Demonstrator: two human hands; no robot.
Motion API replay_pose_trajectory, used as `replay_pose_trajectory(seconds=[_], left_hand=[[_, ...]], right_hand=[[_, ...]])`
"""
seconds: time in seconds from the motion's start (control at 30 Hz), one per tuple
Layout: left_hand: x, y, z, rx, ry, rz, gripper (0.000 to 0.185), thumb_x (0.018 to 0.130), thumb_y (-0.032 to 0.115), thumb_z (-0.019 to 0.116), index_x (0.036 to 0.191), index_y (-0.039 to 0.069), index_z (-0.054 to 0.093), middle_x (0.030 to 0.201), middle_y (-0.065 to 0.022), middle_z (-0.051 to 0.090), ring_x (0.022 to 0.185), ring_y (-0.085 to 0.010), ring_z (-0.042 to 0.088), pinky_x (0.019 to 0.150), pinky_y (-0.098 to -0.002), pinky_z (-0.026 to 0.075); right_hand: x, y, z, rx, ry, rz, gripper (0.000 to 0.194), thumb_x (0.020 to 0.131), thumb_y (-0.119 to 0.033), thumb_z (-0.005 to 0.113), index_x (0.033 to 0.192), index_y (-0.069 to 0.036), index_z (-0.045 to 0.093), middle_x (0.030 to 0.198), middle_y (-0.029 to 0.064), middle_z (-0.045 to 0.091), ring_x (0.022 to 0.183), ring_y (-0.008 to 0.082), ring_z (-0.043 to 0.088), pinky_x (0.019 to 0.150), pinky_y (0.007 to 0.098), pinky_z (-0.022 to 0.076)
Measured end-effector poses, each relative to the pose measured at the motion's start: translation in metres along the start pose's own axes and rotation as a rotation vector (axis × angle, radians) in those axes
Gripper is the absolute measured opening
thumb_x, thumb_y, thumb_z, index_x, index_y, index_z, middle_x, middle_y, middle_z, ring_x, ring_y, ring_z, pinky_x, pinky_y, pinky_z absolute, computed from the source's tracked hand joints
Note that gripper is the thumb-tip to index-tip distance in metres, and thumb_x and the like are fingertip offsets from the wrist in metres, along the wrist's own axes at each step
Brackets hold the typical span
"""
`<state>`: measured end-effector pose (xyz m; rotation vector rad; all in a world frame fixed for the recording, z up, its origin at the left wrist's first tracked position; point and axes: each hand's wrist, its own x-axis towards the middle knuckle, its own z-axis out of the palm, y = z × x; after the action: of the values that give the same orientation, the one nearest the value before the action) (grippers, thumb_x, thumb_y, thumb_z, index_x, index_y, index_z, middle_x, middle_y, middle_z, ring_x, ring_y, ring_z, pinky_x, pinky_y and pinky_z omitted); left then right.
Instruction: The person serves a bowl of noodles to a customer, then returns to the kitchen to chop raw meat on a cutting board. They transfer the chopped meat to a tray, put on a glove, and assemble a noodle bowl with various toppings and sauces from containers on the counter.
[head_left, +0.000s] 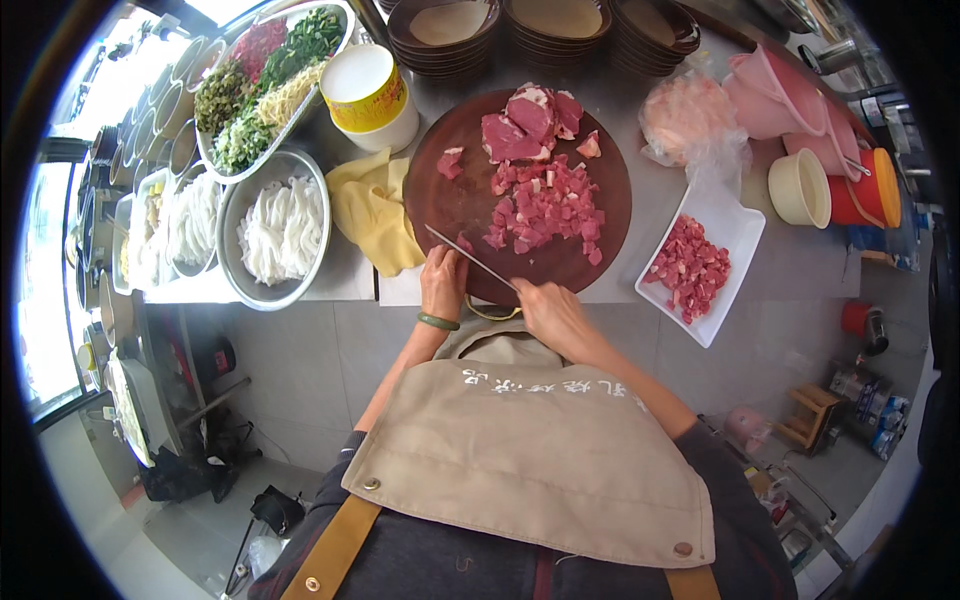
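My right hand (553, 315) grips a knife (480, 262) whose blade slants up and left across the near edge of a round brown cutting board (450, 202). With fingers bent, my left hand (444, 283) rests at the board's near-left edge, right against the blade. A small piece of meat (465, 242) lies just beyond the blade by the fingertips; whether the fingers hold any meat is hidden. Diced red meat (547, 206) is spread over the board's right half. Behind it sit larger raw chunks (529, 124), with a loose scrap (450, 163) to the left.
A white tray (739, 225) of diced meat overhangs the table's front edge at right, near a plastic bag (686, 112). Left stand a yellow cloth (375, 210), a metal bowl (324, 247) of white noodles and a tray of chopped greens (307, 37). Stacked bowls (442, 56) line the back.
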<state>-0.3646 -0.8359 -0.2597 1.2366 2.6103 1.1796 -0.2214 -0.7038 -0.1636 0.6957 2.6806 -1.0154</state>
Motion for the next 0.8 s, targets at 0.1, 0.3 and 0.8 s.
replay_pose_trajectory(seconds=[0.1,0.3,0.8], left_hand=[[0.0,0.001,-0.004,-0.024,-0.02,0.015,0.011,0.08,0.001,0.068,0.09,0.001,0.066,0.094,-0.0128,0.062,0.088,-0.0303,0.06,0.075,-0.0393,0.05],[-0.006,0.001,-0.007,-0.107,0.072,0.066,0.014,0.08,0.0,0.068,0.094,0.004,0.068,0.089,-0.0109,0.065,0.08,-0.0305,0.063,0.072,-0.0378,0.052],[-0.022,-0.013,0.002,-0.05,0.042,0.076,0.016,0.078,0.005,0.06,0.093,0.003,0.065,0.093,-0.0115,0.06,0.089,-0.0292,0.059,0.076,-0.0371,0.051]], right_hand=[[0.027,-0.007,0.013,0.046,0.088,-0.112,0.026,0.087,-0.006,0.048,0.107,0.0,0.063,0.072,0.0282,0.063,0.07,0.0451,0.065,0.063,0.0538,0.0519],[0.002,0.042,-0.001,0.129,-0.027,0.011,0.023,0.088,-0.013,0.058,0.107,-0.003,0.066,0.074,0.0258,0.061,0.07,0.0427,0.063,0.062,0.0496,0.0489],[0.029,0.022,0.019,0.025,-0.036,-0.202,0.022,0.09,-0.013,0.054,0.104,0.0,0.065,0.073,0.0302,0.06,0.071,0.0453,0.063,0.062,0.0542,0.0477]])
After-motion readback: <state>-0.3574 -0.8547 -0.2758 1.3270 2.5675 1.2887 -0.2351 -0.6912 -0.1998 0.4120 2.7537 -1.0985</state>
